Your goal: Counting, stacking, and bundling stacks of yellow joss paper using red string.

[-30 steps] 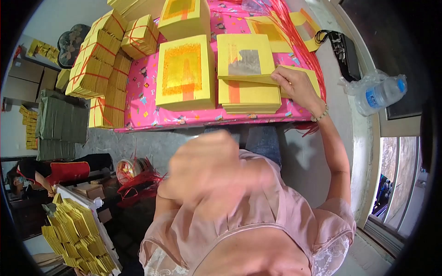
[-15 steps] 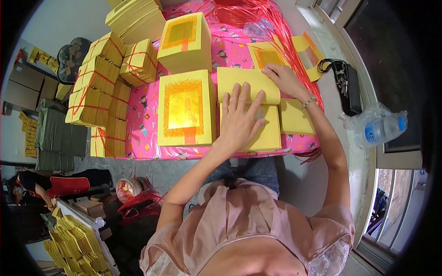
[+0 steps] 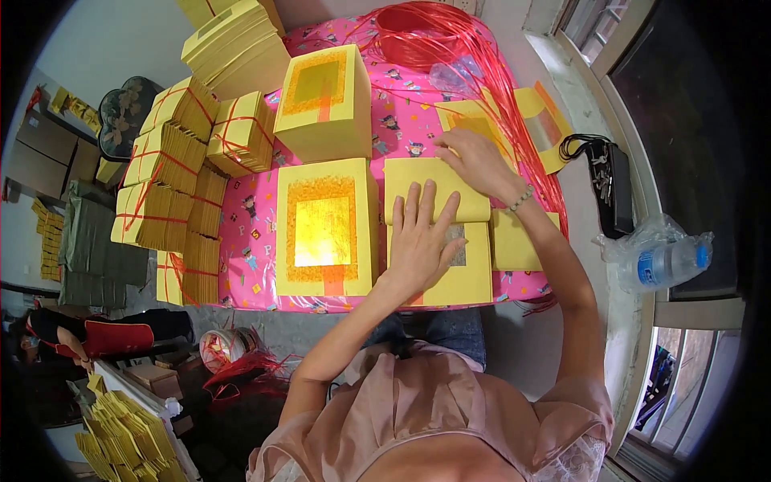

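My left hand (image 3: 422,245) lies flat with fingers spread on a yellow paper sheet (image 3: 409,177), pressing its folded-over flap. Beneath the flap is more yellow paper (image 3: 478,277), with a greyish rectangle partly hidden by my thumb. Over the flap's far right corner is my right hand (image 3: 480,165). Its fingers are loosely bent and apart, and nothing shows in them. Left of the sheet stands a tall stack of yellow paper (image 3: 365,241) with a shiny gold square (image 3: 324,233) in an orange border on top.
A second gold-and-orange printed stack (image 3: 329,132) stands behind. Bundles tied with red string (image 3: 173,149) crowd the table's left side. Red plastic strands (image 3: 510,104) trail along the right. A plastic bottle (image 3: 671,265) and black case (image 3: 614,189) rest on the sill. A person (image 3: 104,337) is at lower left.
My right hand has shifted left along the flap's far edge and its fingers have loosened from the corner. My left hand stays on the paper. The whole view has tilted, so the table appears lower.
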`<state>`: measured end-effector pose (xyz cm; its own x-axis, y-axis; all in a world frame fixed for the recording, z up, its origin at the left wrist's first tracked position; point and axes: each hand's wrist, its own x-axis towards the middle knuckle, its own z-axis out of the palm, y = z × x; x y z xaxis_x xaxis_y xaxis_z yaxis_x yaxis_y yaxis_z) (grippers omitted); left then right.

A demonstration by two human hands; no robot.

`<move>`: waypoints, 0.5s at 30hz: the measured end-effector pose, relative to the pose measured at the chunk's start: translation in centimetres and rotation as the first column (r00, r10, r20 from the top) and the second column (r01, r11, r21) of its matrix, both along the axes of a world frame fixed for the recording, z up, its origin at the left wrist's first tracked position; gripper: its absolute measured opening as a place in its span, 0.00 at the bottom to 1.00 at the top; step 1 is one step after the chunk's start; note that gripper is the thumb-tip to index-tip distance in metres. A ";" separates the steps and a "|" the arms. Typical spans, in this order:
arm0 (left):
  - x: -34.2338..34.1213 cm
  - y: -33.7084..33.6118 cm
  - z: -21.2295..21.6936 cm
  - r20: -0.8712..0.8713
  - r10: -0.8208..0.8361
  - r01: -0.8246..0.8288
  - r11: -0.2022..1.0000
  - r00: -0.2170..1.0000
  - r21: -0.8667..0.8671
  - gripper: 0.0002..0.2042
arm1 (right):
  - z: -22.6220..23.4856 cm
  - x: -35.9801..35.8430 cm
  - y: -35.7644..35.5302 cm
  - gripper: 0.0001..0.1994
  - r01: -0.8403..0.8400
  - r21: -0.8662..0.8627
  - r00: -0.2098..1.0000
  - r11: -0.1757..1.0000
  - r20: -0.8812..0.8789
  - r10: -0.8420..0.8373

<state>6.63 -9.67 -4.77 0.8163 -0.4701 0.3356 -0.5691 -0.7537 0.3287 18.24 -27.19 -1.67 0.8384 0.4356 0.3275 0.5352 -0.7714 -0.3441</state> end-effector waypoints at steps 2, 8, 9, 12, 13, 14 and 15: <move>0.0 0.0 0.0 0.001 -0.001 0.001 1.000 1.000 -0.006 0.33 | -0.3 0.1 0.7 0.11 -0.013 0.015 0.997 1.000 -0.075 0.014; -0.1 -0.1 -0.2 0.016 0.005 -0.005 1.000 1.000 -0.001 0.33 | -1.1 -0.2 1.2 0.10 -0.046 0.053 0.986 0.998 -0.157 0.054; -0.1 -0.1 -0.2 0.016 0.005 -0.005 1.000 1.000 0.001 0.33 | -1.2 -0.2 1.2 0.10 -0.055 0.065 0.988 0.996 -0.142 0.064; -0.2 -0.1 -0.2 0.019 0.006 -0.007 1.000 1.000 0.012 0.32 | -1.4 -0.2 1.2 0.09 -0.069 0.082 0.990 0.994 -0.118 0.078; -0.2 -0.1 -0.2 0.022 0.007 -0.008 1.000 1.000 0.012 0.32 | -1.5 -0.2 1.3 0.08 -0.060 0.077 0.990 0.995 -0.125 0.070; -0.1 -0.1 -0.2 0.022 0.008 -0.008 1.000 1.000 0.011 0.32 | -1.5 -0.2 1.3 0.08 -0.075 0.086 0.990 0.993 -0.110 0.084; -0.1 -0.1 -0.2 0.025 0.010 -0.010 1.000 1.000 0.011 0.32 | -1.5 -0.2 1.3 0.08 -0.073 0.084 0.990 0.994 -0.112 0.082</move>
<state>6.49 -9.75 -4.96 0.8124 -0.4658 0.3508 -0.5695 -0.7629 0.3060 18.05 -25.92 -3.16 0.8372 0.4774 0.2669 0.5457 -0.6969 -0.4652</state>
